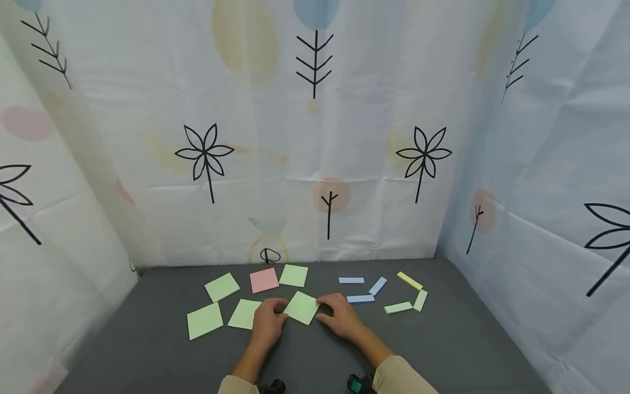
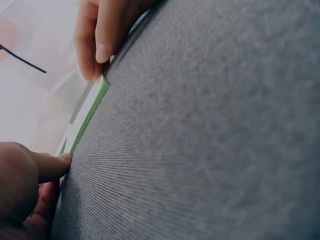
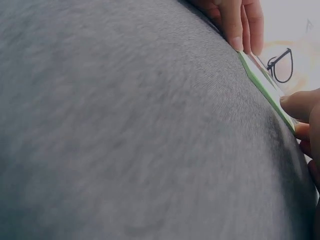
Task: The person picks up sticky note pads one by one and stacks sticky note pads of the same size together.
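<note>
A light green square sticky note pad (image 1: pixel 302 307) lies turned like a diamond on the grey table, between both hands. My left hand (image 1: pixel 268 324) pinches its left corner between thumb and fingers. At the opposite corner, my right hand (image 1: pixel 342 318) grips it the same way. The left wrist view shows the pad's thin green edge (image 2: pixel 91 112) low along the table, with a thumb at each end. In the right wrist view, the right thumb (image 3: pixel 297 104) lies over the pad's corner. Another green pad (image 1: pixel 242 314) lies partly hidden behind the left hand.
More green pads (image 1: pixel 205 321) and a pink pad (image 1: pixel 264 280) lie to the left and behind. Narrow blue strips (image 1: pixel 361 299), green strips (image 1: pixel 398 308) and a yellow strip (image 1: pixel 409 280) are at the right. A patterned white curtain (image 1: pixel 295 137) encloses the table's back and sides.
</note>
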Motion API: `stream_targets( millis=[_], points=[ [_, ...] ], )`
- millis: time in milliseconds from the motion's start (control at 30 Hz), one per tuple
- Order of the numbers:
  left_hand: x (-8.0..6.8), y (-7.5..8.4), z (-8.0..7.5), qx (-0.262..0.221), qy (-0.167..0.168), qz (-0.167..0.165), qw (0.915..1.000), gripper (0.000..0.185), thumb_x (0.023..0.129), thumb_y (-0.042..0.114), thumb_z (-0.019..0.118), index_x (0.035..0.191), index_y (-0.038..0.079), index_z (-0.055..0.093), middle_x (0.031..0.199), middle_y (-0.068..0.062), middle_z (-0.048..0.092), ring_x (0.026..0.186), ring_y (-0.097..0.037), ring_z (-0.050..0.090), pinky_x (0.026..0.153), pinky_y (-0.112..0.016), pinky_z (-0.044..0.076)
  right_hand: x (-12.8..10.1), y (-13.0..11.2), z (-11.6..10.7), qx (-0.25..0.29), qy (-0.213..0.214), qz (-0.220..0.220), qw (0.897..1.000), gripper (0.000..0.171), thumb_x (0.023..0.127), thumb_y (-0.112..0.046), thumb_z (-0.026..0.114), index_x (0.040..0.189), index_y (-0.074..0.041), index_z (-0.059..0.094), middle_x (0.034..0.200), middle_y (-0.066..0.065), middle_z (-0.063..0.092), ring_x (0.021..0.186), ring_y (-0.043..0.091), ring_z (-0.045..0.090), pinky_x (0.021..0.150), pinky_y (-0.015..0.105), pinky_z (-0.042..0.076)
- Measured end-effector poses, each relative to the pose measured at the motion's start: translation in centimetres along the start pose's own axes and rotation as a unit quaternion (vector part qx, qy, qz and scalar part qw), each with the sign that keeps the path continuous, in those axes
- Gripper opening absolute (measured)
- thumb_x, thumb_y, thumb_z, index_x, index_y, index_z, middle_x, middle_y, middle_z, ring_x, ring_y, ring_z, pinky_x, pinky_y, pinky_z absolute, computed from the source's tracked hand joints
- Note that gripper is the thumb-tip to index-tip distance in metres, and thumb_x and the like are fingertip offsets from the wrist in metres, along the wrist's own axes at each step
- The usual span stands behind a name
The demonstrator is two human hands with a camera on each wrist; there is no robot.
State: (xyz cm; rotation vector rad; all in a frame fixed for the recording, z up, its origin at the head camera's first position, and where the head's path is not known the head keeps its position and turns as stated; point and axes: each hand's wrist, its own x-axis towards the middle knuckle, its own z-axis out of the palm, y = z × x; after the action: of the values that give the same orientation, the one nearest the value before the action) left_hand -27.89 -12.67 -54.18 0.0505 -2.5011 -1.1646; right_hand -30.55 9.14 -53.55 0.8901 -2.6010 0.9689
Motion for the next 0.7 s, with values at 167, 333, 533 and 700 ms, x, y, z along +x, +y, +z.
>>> stream_targets(
  millis=[167, 333, 533, 700],
  points=[
    [0.7, -0.2, 0.1, 0.026, 0.003, 0.007, 0.9996, 0.025, 0.075, -0.002, 0.079, 0.098, 0.006, 0.072, 0.09, -0.006, 0.063, 0.079, -0.018, 0.058, 0.067, -0.038, 0.048, -0.7, -0.1, -0.5, -0.021, 0.0, -0.015, 1.0, 0.033, 0.089, -0.02, 0.071, 0.118, -0.005, 0.067, 0.112, 0.005, 0.065, 0.106, 0.024, 0.056, 0.089, 0.042, 0.046],
    [1.3, -0.3, 0.5, 0.057, 0.005, 0.027, 0.998, 0.021, 0.076, 0.002, 0.079, 0.095, 0.006, 0.072, 0.091, -0.006, 0.064, 0.079, -0.02, 0.058, 0.069, -0.04, 0.048, -1.5, -0.6, -0.7, -0.049, 0.014, -0.032, 0.998, 0.031, 0.086, -0.021, 0.074, 0.113, -0.006, 0.069, 0.105, 0.003, 0.066, 0.098, 0.02, 0.057, 0.085, 0.039, 0.047],
    [1.7, 0.3, 0.5, 0.09, 0.011, 0.047, 0.9948, 0.018, 0.077, 0.005, 0.08, 0.094, 0.004, 0.072, 0.093, -0.01, 0.065, 0.091, -0.031, 0.064, 0.08, -0.048, 0.05, -2.4, -1.9, -0.9, -0.062, 0.027, -0.044, 0.997, 0.028, 0.083, -0.018, 0.076, 0.108, -0.008, 0.071, 0.098, 0.0, 0.067, 0.092, 0.016, 0.055, 0.081, 0.036, 0.048],
    [1.4, 0.8, 0.4, 0.103, 0.012, 0.043, 0.9937, 0.013, 0.078, 0.003, 0.078, 0.089, 0.006, 0.072, 0.096, -0.012, 0.065, 0.095, -0.035, 0.063, 0.082, -0.05, 0.05, -2.6, -2.5, -0.8, -0.063, 0.024, -0.042, 0.997, 0.027, 0.081, -0.015, 0.078, 0.106, -0.008, 0.071, 0.097, -0.001, 0.067, 0.091, 0.015, 0.056, 0.081, 0.035, 0.048]
  ],
)
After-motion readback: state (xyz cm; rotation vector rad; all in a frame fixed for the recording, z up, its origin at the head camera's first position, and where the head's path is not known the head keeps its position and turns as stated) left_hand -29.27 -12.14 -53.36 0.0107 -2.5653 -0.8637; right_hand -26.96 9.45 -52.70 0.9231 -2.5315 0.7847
